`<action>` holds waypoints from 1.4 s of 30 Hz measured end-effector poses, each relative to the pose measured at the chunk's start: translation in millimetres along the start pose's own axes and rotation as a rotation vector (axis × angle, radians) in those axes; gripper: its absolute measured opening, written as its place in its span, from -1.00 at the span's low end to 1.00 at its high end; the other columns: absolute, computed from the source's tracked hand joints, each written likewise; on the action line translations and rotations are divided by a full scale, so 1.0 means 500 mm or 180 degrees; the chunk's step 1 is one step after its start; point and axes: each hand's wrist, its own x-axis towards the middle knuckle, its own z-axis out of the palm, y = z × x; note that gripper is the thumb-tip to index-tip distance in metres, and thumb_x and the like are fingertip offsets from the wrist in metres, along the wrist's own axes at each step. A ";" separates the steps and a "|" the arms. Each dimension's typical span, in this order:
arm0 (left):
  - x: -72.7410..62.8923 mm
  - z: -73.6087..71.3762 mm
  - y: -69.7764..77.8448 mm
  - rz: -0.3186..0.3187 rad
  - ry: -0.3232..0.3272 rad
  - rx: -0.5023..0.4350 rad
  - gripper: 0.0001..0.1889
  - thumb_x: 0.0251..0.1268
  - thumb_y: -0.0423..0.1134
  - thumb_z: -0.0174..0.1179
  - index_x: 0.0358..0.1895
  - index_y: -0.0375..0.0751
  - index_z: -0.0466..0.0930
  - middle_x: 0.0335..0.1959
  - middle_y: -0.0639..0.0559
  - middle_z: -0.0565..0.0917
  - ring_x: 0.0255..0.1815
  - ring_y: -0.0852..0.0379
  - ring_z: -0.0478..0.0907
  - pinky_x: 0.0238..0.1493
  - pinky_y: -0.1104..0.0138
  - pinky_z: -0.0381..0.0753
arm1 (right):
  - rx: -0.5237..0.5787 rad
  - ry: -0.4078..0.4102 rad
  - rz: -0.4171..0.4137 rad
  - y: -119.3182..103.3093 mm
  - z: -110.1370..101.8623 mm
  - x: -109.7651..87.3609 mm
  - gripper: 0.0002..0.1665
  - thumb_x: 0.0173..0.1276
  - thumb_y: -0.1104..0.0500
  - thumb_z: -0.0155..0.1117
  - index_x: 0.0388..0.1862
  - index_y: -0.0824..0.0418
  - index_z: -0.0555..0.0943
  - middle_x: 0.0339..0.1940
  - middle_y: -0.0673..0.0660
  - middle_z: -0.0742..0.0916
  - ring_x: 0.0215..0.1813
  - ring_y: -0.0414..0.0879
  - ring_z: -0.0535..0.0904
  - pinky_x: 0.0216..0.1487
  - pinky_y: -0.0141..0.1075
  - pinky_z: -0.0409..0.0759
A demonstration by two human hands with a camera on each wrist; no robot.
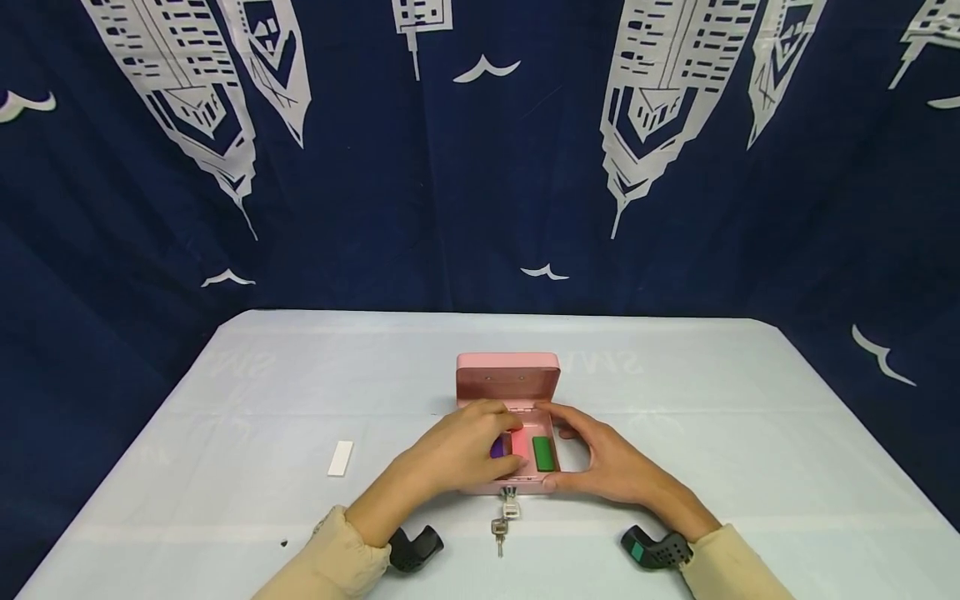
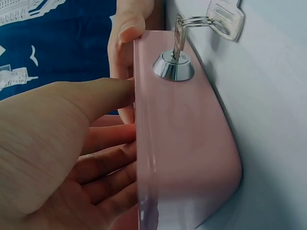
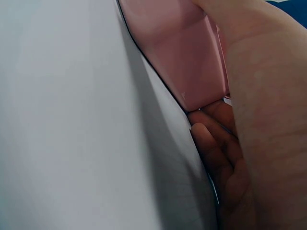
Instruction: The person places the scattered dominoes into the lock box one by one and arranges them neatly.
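A pale worktop (image 1: 675, 433) under a light cloth stands before a dark blue curtain (image 1: 360, 183) printed with white towers and birds. At the left of the worktop lies a small white bar (image 1: 341, 458), well apart from everything else. At centre, near the front edge, sits a pink box (image 1: 508, 377) with its lid raised upright at the back. Inside it lie a purple piece (image 1: 497, 448), largely hidden, and a green block (image 1: 542, 452) just to its right. A key (image 2: 177, 39) stands in the lock (image 2: 173, 66) on the box's front wall, with a ring and a second key (image 2: 224, 19) hanging from it onto the worktop.

The left hand (image 1: 467, 450) reaches into the left part of the box, fingers loosely extended over the purple piece; whether it grasps the piece cannot be told. The right hand (image 1: 607, 458) clasps the right side of the box, thumb at the front corner and fingers curled round the far right corner. Both forearms wear cream sleeves (image 1: 341, 558).
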 end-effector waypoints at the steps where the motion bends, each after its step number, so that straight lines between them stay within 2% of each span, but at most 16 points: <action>1: 0.003 0.002 0.001 0.0003 0.0002 0.0002 -0.57 0.04 0.07 0.25 -0.04 -0.06 0.59 -0.07 0.15 0.56 -0.04 0.23 0.46 -0.04 0.35 0.51 | 0.0010 0.0003 0.0012 0.000 0.000 -0.001 0.07 -0.15 -0.36 0.37 0.36 -0.31 0.11 0.33 -0.30 0.31 0.20 -0.29 0.41 0.20 -0.26 0.42; 8: 0.013 0.012 0.004 -0.0002 0.0001 0.0057 -0.58 -0.01 0.06 0.29 -0.09 -0.07 0.60 -0.15 0.16 0.57 -0.12 0.24 0.48 -0.07 0.35 0.51 | 0.0026 0.0017 -0.0036 -0.002 -0.001 -0.002 0.07 -0.15 -0.35 0.37 0.36 -0.28 0.11 0.33 -0.30 0.30 0.21 -0.29 0.40 0.21 -0.27 0.41; 17: 0.022 0.029 0.010 -0.0113 -0.0080 0.0035 -0.56 -0.03 0.10 0.29 -0.11 -0.08 0.62 -0.12 0.15 0.59 0.00 0.21 0.47 0.04 0.31 0.48 | 0.0049 0.0048 0.0087 -0.003 -0.001 -0.002 0.07 -0.19 -0.37 0.38 0.34 -0.34 0.13 0.30 -0.34 0.33 0.17 -0.33 0.42 0.19 -0.24 0.43; 30: 0.031 0.046 0.008 -0.0126 -0.0116 -0.0012 -0.57 -0.06 0.10 0.33 -0.14 -0.08 0.63 -0.13 0.13 0.62 -0.04 0.22 0.50 0.00 0.32 0.50 | 0.0093 0.0019 0.0035 0.001 0.000 -0.002 0.08 -0.17 -0.35 0.39 0.35 -0.31 0.12 0.31 -0.32 0.32 0.21 -0.31 0.40 0.20 -0.26 0.41; 42: 0.030 0.043 0.005 -0.0120 -0.0151 -0.0010 -0.56 -0.06 0.08 0.33 -0.11 -0.09 0.63 -0.11 0.14 0.61 -0.03 0.21 0.50 0.01 0.32 0.50 | 0.0043 0.0022 0.0117 0.001 0.000 -0.002 0.08 -0.21 -0.39 0.38 0.34 -0.35 0.12 0.28 -0.35 0.33 0.17 -0.35 0.41 0.21 -0.26 0.41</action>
